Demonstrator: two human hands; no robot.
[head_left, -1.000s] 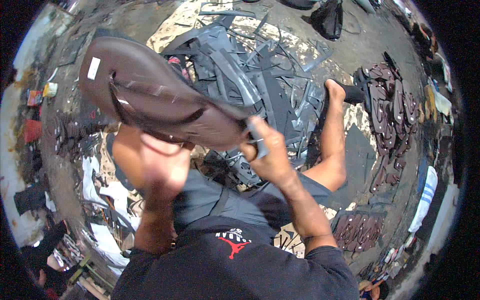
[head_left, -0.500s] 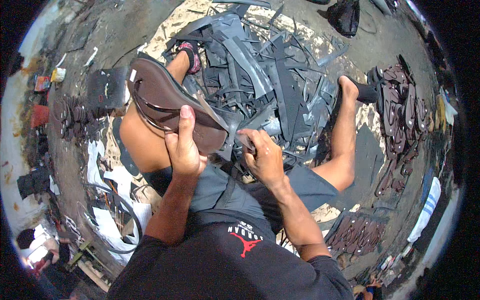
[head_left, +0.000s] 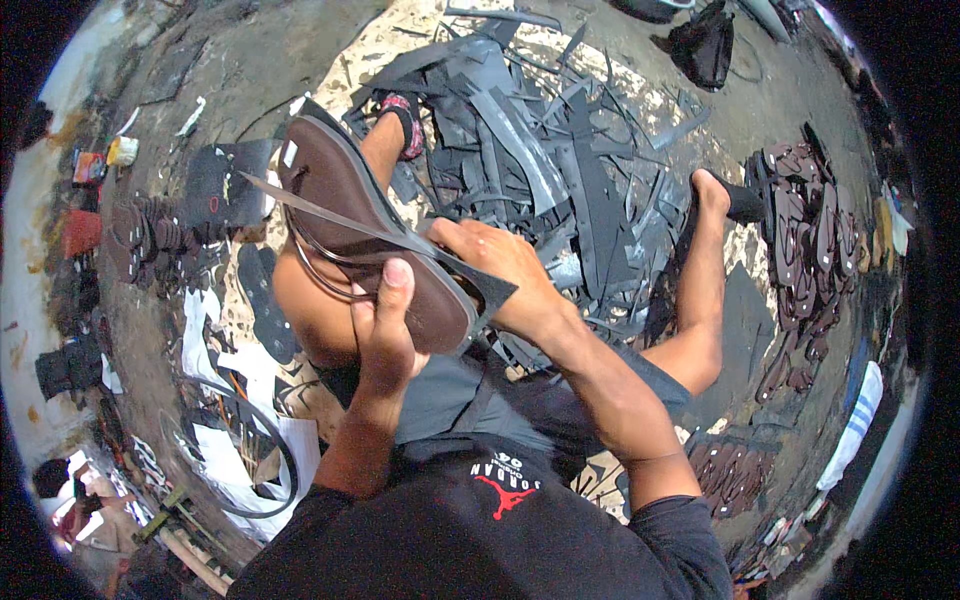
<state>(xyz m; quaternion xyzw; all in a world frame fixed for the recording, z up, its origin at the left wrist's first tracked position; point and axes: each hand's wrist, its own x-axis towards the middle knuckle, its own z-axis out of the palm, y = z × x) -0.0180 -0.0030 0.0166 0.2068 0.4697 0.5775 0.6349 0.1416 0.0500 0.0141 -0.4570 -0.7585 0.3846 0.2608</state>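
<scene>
My left hand grips a brown flip-flop sandal by its heel half, thumb pressed on the footbed and fingers underneath. The sandal tilts over my left knee, with glossy dark straps and a small white label near the toe. Across its top lies a thin, pointed dark rubber strip, which widens into a dark flap by the heel edge. My right hand is closed at the sandal's right edge, its fingers curled beside the strip. What those fingers hold is hidden by the strip and the hand itself.
A heap of dark rubber offcuts spreads between my legs. Rows of brown sandals lie to the right, with more sandals at the left. White sheets and a black hoop lie at lower left.
My right hand has moved from below the heel up along the sandal's right edge. The rubber strip now lies across the footbed. The sandal has shifted slightly right and down in view.
</scene>
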